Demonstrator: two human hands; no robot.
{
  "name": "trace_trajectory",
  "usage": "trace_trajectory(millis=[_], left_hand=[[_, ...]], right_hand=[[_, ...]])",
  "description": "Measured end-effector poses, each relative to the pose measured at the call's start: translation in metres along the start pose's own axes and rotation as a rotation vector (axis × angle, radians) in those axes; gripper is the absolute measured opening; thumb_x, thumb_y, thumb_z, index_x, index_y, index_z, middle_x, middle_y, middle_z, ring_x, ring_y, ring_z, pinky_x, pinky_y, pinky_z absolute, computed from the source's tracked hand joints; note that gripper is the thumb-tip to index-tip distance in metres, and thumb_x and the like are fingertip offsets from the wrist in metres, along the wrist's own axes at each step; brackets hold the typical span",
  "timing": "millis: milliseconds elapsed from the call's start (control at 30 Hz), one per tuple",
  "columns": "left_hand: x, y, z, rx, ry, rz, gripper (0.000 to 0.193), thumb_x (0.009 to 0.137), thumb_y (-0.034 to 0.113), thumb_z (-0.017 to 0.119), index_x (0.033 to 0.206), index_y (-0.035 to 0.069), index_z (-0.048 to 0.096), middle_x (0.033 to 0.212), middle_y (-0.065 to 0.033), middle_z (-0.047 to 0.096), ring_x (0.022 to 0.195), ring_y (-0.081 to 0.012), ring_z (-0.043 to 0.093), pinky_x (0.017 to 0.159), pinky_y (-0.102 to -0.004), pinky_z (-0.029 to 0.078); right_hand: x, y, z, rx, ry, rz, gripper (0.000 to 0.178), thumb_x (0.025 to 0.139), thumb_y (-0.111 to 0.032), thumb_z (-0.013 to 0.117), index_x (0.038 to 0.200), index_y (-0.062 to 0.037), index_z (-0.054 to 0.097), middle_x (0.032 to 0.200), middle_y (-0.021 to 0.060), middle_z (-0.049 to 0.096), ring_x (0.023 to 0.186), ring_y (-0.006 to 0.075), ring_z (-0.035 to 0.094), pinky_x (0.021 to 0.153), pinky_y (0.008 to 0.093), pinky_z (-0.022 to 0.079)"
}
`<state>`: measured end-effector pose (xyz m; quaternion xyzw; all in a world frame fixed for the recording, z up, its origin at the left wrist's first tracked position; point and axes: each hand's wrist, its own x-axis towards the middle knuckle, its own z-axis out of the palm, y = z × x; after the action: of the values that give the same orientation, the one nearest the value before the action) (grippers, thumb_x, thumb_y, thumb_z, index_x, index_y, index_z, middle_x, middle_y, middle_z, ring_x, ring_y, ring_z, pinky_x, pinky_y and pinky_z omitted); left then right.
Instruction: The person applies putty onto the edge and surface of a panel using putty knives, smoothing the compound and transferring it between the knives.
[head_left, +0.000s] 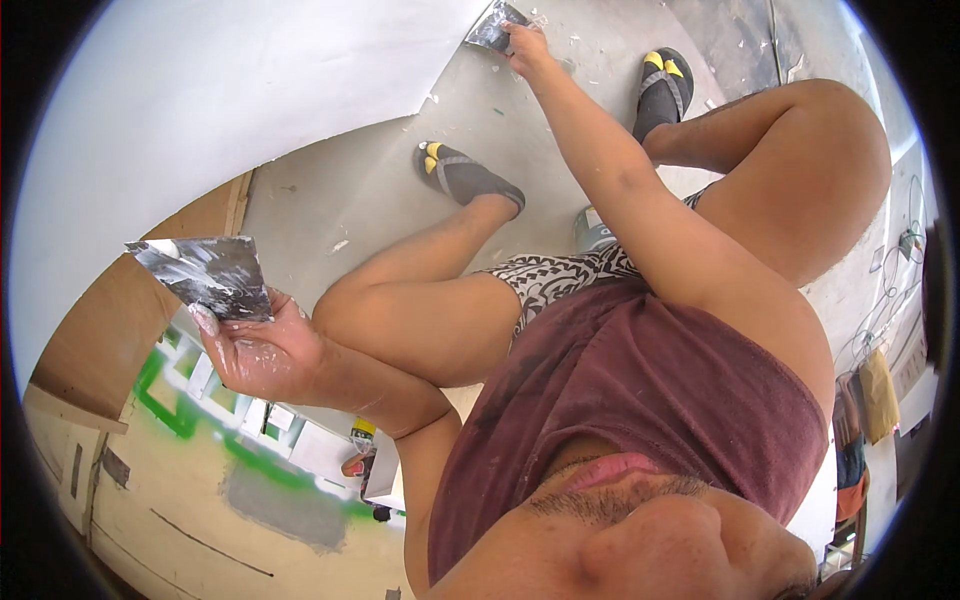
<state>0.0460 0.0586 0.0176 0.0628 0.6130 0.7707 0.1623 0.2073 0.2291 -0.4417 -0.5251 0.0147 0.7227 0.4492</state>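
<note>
On the left, my left hand (262, 350), smeared with white paste, grips a dark square putty blade (205, 278). White filler is streaked over the blade's face. Stretched far forward, my right hand (527, 48) is closed on a second dark putty knife (494, 28), also smeared white. That knife lies at the edge of a large smooth white panel (250, 100), seemingly touching it. My right fingers are partly hidden.
Under the panel is a brown wooden base (110, 320). White flecks dot the grey floor (340, 215) around my sandalled feet. A tub (593, 230) sits between my legs. Cables (895, 290) run along the right. A board with green paint (270, 465) stands at lower left.
</note>
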Motion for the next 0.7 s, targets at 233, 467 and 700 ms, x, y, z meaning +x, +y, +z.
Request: trace_trajectory(millis=[233, 467, 700], left_hand=[[0.002, 0.002, -0.006, -0.007, -0.076, -0.027, 0.022, 0.087, 0.015, 0.064, 0.101, -0.002, 0.061, 0.098, -0.0084, 0.063, 0.088, -0.0184, 0.060, 0.075, -0.0337, 0.044], [0.004, 0.003, -0.009, -0.027, -0.132, -0.014, 0.022, 0.088, 0.014, 0.063, 0.104, -0.001, 0.061, 0.098, -0.0073, 0.063, 0.086, -0.0168, 0.059, 0.073, -0.0326, 0.044], [0.001, 0.006, -0.016, -0.111, -0.131, -0.005, 0.022, 0.089, 0.012, 0.062, 0.106, -0.001, 0.061, 0.099, -0.0076, 0.064, 0.086, -0.0162, 0.060, 0.073, -0.0320, 0.045]], right_hand=[[0.002, 0.009, 0.023, 0.046, -0.022, -0.067, 0.030, 0.085, -0.002, 0.061, 0.113, -0.0011, 0.048, 0.101, 0.0112, 0.061, 0.086, 0.0243, 0.065, 0.078, 0.0489, 0.054], [-0.059, -0.001, 0.108, -0.371, 0.236, -0.573, 0.031, 0.079, -0.002, 0.048, 0.106, 0.0034, 0.063, 0.095, 0.0177, 0.068, 0.081, 0.0284, 0.066, 0.075, 0.0367, 0.051], [-0.209, 0.002, 0.170, -0.786, -0.001, -0.749, 0.044, 0.084, -0.006, 0.049, 0.127, 0.0006, 0.055, 0.124, 0.0225, 0.059, 0.098, 0.0434, 0.062, 0.089, 0.0443, 0.049]])
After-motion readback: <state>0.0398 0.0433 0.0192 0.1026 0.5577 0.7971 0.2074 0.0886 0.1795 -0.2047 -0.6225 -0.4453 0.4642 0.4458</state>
